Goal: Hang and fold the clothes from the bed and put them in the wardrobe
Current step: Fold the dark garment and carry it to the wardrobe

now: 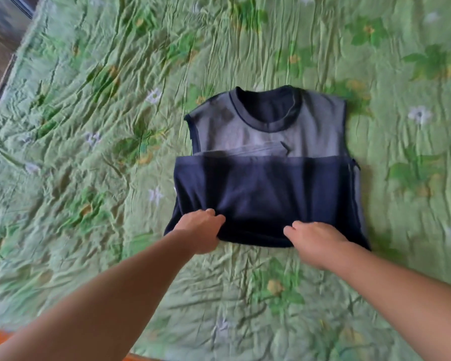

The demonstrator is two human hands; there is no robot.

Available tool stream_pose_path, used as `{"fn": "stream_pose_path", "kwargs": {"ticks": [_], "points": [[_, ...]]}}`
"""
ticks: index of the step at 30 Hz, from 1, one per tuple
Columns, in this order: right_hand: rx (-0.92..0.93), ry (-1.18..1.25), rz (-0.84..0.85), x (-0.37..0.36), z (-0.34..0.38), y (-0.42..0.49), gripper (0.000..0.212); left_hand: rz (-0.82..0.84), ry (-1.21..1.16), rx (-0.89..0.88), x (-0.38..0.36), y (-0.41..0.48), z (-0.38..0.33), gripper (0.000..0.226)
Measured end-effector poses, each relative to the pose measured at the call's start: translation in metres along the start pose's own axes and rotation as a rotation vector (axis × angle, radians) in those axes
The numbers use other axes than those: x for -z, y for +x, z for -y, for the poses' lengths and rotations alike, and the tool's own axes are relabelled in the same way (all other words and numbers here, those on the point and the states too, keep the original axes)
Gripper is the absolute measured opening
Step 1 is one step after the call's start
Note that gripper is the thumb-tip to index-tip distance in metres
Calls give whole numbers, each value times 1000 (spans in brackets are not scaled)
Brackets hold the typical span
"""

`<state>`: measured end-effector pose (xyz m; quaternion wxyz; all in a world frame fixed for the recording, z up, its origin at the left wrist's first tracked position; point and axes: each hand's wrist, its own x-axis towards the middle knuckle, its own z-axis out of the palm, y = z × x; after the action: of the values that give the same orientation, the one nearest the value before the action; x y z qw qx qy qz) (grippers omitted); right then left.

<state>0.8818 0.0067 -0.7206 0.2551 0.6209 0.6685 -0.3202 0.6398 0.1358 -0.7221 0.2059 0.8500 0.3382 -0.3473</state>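
Head view: the navy-and-grey shirt (268, 157) lies flat on the green floral bedspread (89, 126), stretching away from the hands. The left hand (202, 231) and right hand (317, 239) each grip its near folded edge, fingers curled into the cloth. My judgement of the risk: an uneven lift could let the tucked sides beyond the hands slip out, and the crinkled bedspread may drag the fold askew.

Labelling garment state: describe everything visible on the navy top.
The navy top, seemingly soft knit, has a ribbed crew collar and grey upper panel. It lies flat on the green floral bedspread, collar away from the person, dark lower half folded up over the grey. The left hand and right hand grip its near edge.
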Motion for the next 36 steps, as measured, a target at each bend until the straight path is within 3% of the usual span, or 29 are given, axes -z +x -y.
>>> {"fn": "stream_pose_path", "kwargs": {"ticks": [4,7,9,11,13,15,18,24,29,33,36], "points": [[64,-73,218,-34,24,-35,37,222,11,-32,-39,-43,-29,47],[46,-49,288,-22,25,-37,30,174,-83,-1,-46,-53,-31,70],[27,15,196,-3,21,-30,39,-52,-127,3,-39,-49,-25,67],[18,37,-56,19,16,-18,39,-368,-65,-2,-25,-34,-13,54],[-12,51,-288,36,8,2,36,-517,-33,64,-8,-17,3,55],[-48,42,-352,50,-1,24,47,-483,-53,132,4,-3,20,62],[-51,27,-277,62,-11,55,61,-332,-92,191,11,12,38,62],[74,54,-353,63,-17,73,30,-302,-244,173,20,17,51,43],[85,254,-358,55,-29,52,35,-166,-210,131,27,16,65,25],[53,293,-413,51,-41,37,38,-247,-286,31,42,11,71,21],[30,252,-558,78,-52,43,33,-366,-294,19,70,17,74,15]]}}
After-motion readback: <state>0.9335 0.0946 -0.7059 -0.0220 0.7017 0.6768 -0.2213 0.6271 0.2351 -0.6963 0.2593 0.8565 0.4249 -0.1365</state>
